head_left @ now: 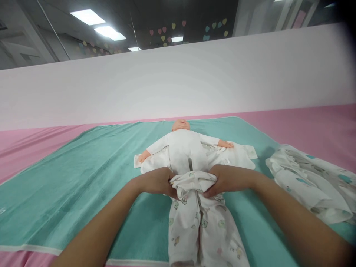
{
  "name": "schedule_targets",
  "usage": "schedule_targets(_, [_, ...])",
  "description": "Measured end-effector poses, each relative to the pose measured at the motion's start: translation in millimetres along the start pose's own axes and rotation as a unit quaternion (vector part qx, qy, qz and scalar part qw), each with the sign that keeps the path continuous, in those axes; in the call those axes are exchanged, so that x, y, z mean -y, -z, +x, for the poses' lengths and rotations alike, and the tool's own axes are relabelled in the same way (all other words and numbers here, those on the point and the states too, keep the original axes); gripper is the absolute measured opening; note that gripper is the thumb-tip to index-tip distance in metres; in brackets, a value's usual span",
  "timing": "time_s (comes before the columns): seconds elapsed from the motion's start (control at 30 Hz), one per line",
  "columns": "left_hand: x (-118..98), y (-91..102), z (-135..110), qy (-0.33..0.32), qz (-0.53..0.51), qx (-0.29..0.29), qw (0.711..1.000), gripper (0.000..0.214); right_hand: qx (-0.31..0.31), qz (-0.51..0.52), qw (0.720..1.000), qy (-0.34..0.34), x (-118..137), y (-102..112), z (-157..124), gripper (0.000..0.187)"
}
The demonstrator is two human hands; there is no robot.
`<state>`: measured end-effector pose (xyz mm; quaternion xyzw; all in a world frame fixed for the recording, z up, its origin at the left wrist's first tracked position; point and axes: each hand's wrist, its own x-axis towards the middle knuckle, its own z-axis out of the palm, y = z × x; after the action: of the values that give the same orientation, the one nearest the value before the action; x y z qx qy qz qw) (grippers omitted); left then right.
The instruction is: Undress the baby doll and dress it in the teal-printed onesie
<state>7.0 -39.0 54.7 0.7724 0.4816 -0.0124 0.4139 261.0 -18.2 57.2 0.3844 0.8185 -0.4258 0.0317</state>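
Observation:
A baby doll (pixel 182 146) in a white top lies on its back, its head away from me and its arms spread. White baby pants (pixel 186 226) printed with small green and brown animals cover the doll's lower legs. My left hand (pixel 160 181) grips the bunched waistband on its left side. On the other side, my right hand (pixel 222 180) pinches the same waistband, thumb on top. The gathered fabric sits between both hands, just below the doll's crotch. A white garment (pixel 239 155) is spread under the doll's torso and arms.
A crumpled white cloth with teal spots (pixel 308 181) lies to the right. Beneath everything is a teal blanket (pixel 91 178) over a pink sheet (pixel 311 124). A white wall (pixel 167 85) with a mirror or glass above it stands behind.

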Motion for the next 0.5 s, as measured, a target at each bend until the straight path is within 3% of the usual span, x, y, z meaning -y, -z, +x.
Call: schedule_targets(0.5, [-2.9,0.1,0.7,0.021,0.007,0.002,1.0,0.034,0.001,0.003,1.0,-0.014,3.8,0.6,-1.6,0.041])
